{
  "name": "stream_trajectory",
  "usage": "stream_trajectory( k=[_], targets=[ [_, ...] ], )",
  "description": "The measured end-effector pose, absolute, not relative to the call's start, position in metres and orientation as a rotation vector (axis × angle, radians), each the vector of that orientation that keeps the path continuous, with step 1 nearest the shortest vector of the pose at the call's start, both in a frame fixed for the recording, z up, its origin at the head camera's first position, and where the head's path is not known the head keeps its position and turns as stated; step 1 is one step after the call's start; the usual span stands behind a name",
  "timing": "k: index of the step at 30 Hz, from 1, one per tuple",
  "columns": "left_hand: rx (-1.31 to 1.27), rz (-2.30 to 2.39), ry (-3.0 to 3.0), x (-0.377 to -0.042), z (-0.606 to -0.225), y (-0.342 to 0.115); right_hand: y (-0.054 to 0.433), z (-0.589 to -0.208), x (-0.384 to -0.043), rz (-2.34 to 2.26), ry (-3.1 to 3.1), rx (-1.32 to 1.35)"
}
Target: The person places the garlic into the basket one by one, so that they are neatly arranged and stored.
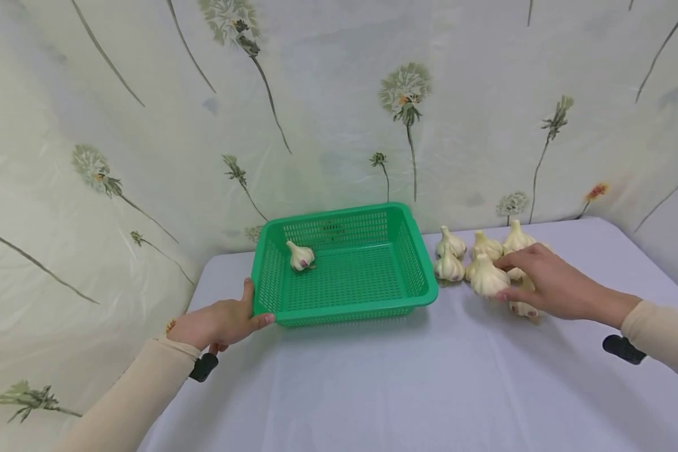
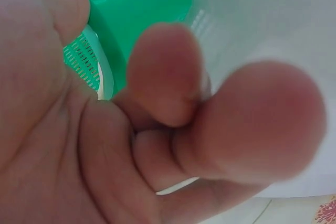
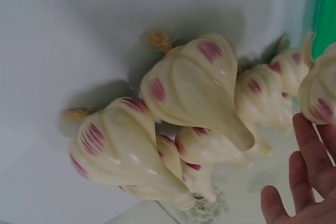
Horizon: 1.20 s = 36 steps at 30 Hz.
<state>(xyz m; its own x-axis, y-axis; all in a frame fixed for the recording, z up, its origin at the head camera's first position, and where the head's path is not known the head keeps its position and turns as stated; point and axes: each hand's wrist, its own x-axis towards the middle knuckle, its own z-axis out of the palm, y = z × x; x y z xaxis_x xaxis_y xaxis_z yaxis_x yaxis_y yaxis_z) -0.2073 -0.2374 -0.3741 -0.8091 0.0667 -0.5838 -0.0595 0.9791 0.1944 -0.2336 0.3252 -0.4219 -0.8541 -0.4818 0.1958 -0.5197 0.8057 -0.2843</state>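
A green plastic basket (image 1: pixel 347 314) with perforated walls stands on the table, one garlic bulb (image 1: pixel 301 256) lying inside near its left wall. My left hand (image 1: pixel 217 321) rests at the basket's front left corner, with thumb and a finger extended against the rim. In the left wrist view its other fingers bend loosely in front of the camera, off the basket. To the right of the basket, my right hand (image 1: pixel 554 282) pinches a garlic bulb (image 1: pixel 488 277) between thumb and fingers. The right wrist view shows that bulb (image 3: pixel 321 85) at its edge, purple streaks on its skin.
Several more garlic bulbs (image 1: pixel 449 243) sit in a cluster right of the basket, partly behind my right hand. Pale cloth covers the table (image 1: pixel 373 389). A hanging sheet (image 1: pixel 328 94) printed with dandelions rises behind the table's back edge.
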Motion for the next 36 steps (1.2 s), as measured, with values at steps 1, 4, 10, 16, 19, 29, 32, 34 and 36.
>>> stream_trajectory(
  k=[1,4,10,16,19,29,32,34,36],
  targets=[
    [0.008,0.270,2.500,-0.207,-0.374,-0.238,0.325,-0.421,-0.234,0.507,-2.870,0.802],
    [0.017,0.273,2.503,-0.207,-0.375,-0.238,0.323,-0.421,-0.235,0.517,-2.846,0.809],
    [0.023,0.285,2.502,-0.207,-0.376,-0.239,0.320,-0.421,-0.234,0.553,-2.838,0.802],
    [0.031,0.274,2.504,-0.209,-0.375,-0.239,0.315,-0.417,-0.237,0.519,-2.773,0.784],
    [0.022,0.273,2.502,-0.209,-0.375,-0.239,0.310,-0.411,-0.241,0.513,-2.754,0.777],
    [0.006,0.266,2.497,-0.208,-0.376,-0.243,0.285,-0.390,-0.265,0.600,-2.811,0.759],
    [0.016,0.261,2.499,-0.208,-0.375,-0.242,0.277,-0.387,-0.273,0.622,-2.799,0.808],
    [0.019,0.264,2.499,-0.209,-0.374,-0.241,0.271,-0.386,-0.277,0.642,-2.799,0.817],
    [0.021,0.264,2.499,-0.209,-0.373,-0.241,0.264,-0.384,-0.281,0.661,-2.807,0.813]
  ],
)
